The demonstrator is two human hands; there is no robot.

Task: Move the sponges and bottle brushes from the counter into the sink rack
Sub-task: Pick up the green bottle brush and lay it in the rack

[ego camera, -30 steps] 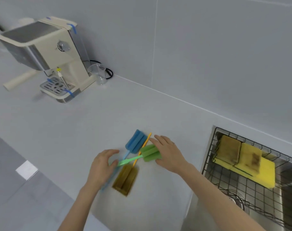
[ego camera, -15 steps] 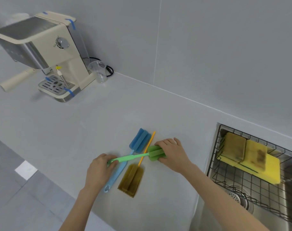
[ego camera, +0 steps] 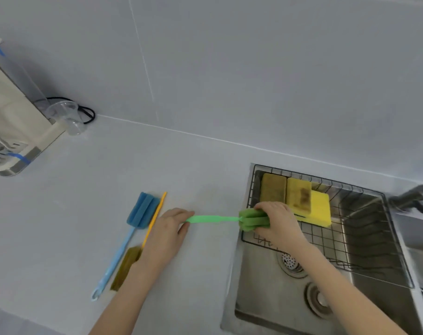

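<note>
The right hand [ego camera: 275, 221] grips the green brush [ego camera: 229, 219] by its foam head, right at the rack's [ego camera: 326, 243] near edge. The left hand [ego camera: 168, 228] pinches the handle end. The brush lies sideways from bench [ego camera: 84, 213] toward sink, right hand nearer the rack.

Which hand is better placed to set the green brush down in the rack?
Right. The right hand grips the green brush by its sponge head at the sink rack edge, while the left hand only holds the handle end, over the counter.
</note>
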